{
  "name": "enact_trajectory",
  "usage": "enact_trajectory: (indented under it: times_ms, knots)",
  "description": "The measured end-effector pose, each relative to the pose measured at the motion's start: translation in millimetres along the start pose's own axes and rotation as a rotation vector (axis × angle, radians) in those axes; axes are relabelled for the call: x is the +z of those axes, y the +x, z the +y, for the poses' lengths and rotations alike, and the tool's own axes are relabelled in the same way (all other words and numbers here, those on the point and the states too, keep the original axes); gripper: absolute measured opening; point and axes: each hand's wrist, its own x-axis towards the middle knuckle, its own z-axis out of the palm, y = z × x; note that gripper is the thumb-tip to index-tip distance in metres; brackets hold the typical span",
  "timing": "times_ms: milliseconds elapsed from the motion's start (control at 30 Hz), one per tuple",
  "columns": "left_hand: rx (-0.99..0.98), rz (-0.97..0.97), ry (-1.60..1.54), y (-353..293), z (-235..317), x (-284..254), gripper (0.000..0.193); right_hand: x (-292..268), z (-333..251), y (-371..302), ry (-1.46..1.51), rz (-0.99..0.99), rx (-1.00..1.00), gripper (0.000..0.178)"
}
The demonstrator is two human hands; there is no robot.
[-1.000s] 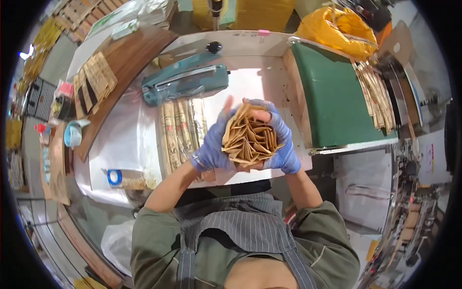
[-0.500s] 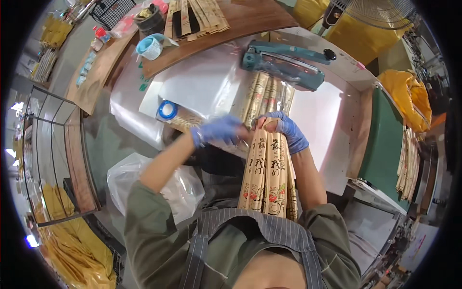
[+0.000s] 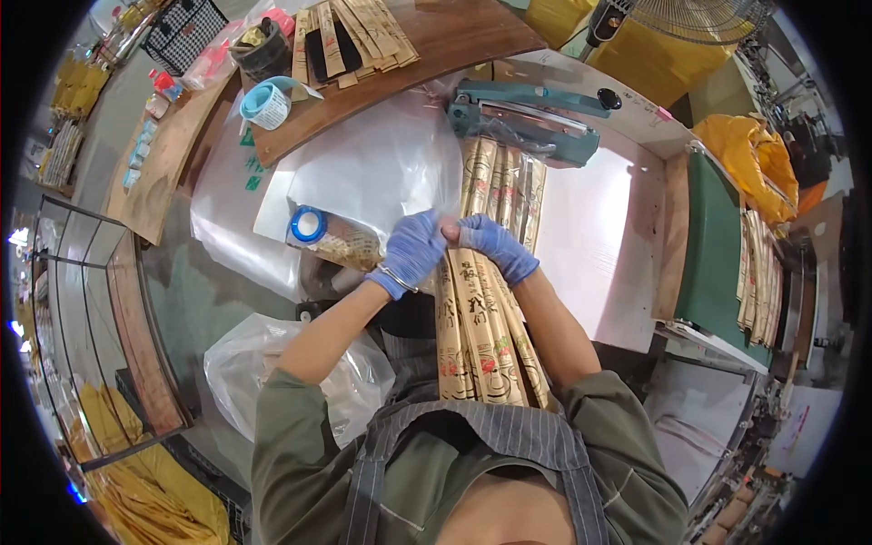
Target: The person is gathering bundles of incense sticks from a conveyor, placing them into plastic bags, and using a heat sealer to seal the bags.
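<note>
Both hands wear blue fingerless gloves and meet at the far end of a bundle of long brown paper packets [image 3: 481, 336], printed in black with red spots. My right hand [image 3: 498, 243] is closed round the bundle's top. My left hand [image 3: 414, 250], with a bracelet at its wrist, is closed against the top's left side; its fingertips are partly hidden. The bundle's near end rests against my striped apron [image 3: 500, 436]. Just beyond my hands, more brown packets in clear plastic [image 3: 501, 186] lie in front of a teal bag sealer [image 3: 536, 118].
Left of my hands lies a clear jar with a blue lid [image 3: 309, 223]. A blue-and-white label roll [image 3: 269, 105] stands on the brown board [image 3: 409, 68]. A clear plastic bag [image 3: 272, 363] is at lower left; a green-topped surface [image 3: 711, 254] holds packets at right.
My left hand, blurred and apart before, has come right to the bundle's top. My right hand and the bundle's top have shifted slightly left. The packets are fanned a little differently.
</note>
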Motion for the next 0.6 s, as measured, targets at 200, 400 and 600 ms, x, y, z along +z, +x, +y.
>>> enact_trajectory:
  times_ms: [200,400,600]
  knots:
    - [-0.286,0.198,-0.369,-7,-31,-47,0.027,-15,11,3,0.030,-0.041,-0.150,0.025]
    - [-0.337,0.064,-0.742,-14,3,5,0.016,-9,8,9,-0.021,0.023,-0.128,0.028]
    - [-0.413,0.285,-0.605,2,-37,-34,0.021,-7,-10,-13,-0.023,0.042,-0.115,0.026]
